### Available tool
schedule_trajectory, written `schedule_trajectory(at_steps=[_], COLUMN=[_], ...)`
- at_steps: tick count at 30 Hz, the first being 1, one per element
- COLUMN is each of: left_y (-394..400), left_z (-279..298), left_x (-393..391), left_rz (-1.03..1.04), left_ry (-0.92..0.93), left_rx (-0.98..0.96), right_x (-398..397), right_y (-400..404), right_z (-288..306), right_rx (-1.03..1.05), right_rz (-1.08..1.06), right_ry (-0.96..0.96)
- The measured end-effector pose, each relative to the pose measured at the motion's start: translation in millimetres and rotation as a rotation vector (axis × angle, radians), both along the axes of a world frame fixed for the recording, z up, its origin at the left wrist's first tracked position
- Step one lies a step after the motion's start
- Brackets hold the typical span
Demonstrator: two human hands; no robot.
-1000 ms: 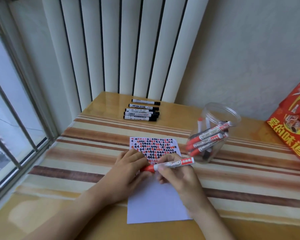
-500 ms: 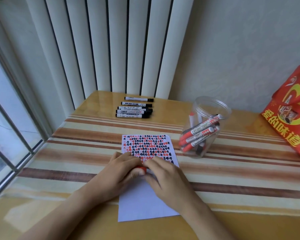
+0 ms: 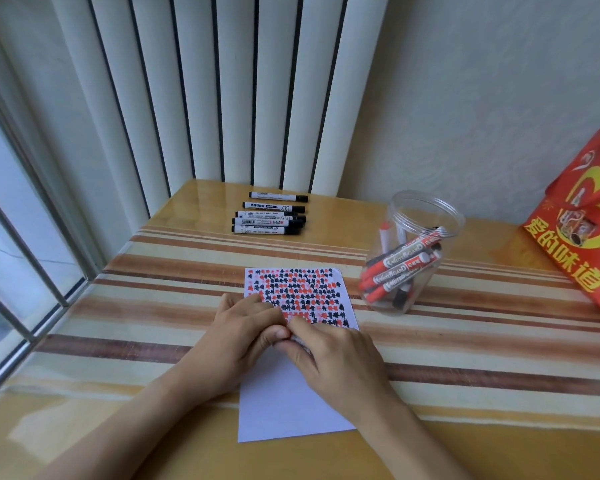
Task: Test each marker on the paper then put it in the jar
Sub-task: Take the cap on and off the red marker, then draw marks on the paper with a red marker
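- Hands meet over paper (image 3: 293, 403) on bench: your left hand (image 3: 238, 336) & right hand (image 3: 329, 351), fingers curled round a mostly hidden marker.
- Pull cap straight, w/ barrel steady; jar (image 3: 407, 252) waits to the right.

A striped tabletop (image 3: 465, 344) meets pale wall (image 3: 482, 98); vertical blinds (image 3: 222, 91) behind; window (image 3: 11, 237) at left.
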State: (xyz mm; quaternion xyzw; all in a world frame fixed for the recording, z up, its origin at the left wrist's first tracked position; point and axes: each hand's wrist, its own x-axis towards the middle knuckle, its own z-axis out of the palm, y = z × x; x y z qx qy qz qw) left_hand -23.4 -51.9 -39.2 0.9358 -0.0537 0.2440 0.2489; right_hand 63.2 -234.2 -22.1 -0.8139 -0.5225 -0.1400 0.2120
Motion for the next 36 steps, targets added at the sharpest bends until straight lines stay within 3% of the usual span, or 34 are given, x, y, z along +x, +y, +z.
schedule_trajectory(at_steps=[7,13,18,22,32,36], left_y=[0.3,-0.7,16.8,17.4,29.9,38.5], left_z=[1.7,8.7,4.0,6.7,3.2,-7.9], left_x=[-0.3,-6.6,3.9,20.8,31.3,-2.6], left_rz=[0.002,0.053,0.317,0.333,0.393,0.406], left_ry=[-0.025,-0.115,-0.018,0.092,0.278,0.278], left_rx=[0.028,0.167,0.117,0.089,0.034,0.119], right_x=[-3.3,-2.1,9.3,13.5,17.9,19.6], right_y=[0.4,-4.3,-8.8,-8.3,-15.7,-13.8], right_z=[1.6,-0.8,-6.7,-7.3,-0.7,2.1], right_rx=[-0.025,-0.046,-0.017,0.190,0.472,0.642], right_rz=[-0.018,-0.119,-0.157,-0.136,-0.071,-0.012], right_ry=[-0.068,-0.059,0.196,0.382,0.602,1.058])
